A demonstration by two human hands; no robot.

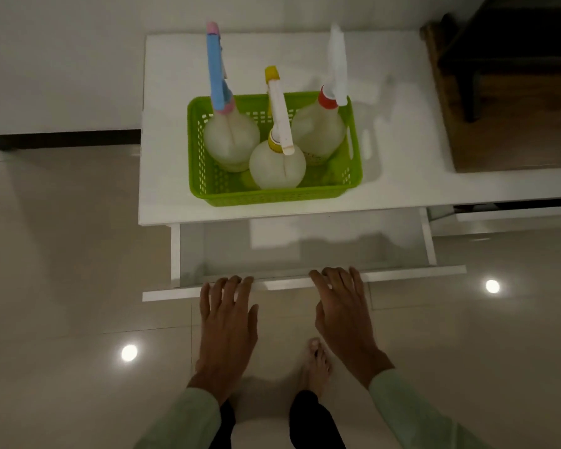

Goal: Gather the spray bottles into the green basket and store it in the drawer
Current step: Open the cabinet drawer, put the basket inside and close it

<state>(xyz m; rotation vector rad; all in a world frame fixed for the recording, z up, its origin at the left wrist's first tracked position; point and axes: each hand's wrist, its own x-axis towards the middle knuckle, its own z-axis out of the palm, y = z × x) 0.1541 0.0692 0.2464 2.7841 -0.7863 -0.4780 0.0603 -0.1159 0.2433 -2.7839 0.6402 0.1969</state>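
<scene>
A green basket stands on the white cabinet top. Three spray bottles stand upright inside it: one with a blue and pink sprayer at the left, one with a yellow and white sprayer at the front middle, one with a red collar and white sprayer at the right. Below the top, the white drawer is pulled out and holds nothing. My left hand and my right hand rest with fingertips on the drawer's front edge, fingers spread, holding nothing.
Glossy beige floor tiles lie all around, with two light reflections. My bare foot is under the drawer front. A dark wooden piece of furniture stands at the back right. A white wall runs along the left behind the cabinet.
</scene>
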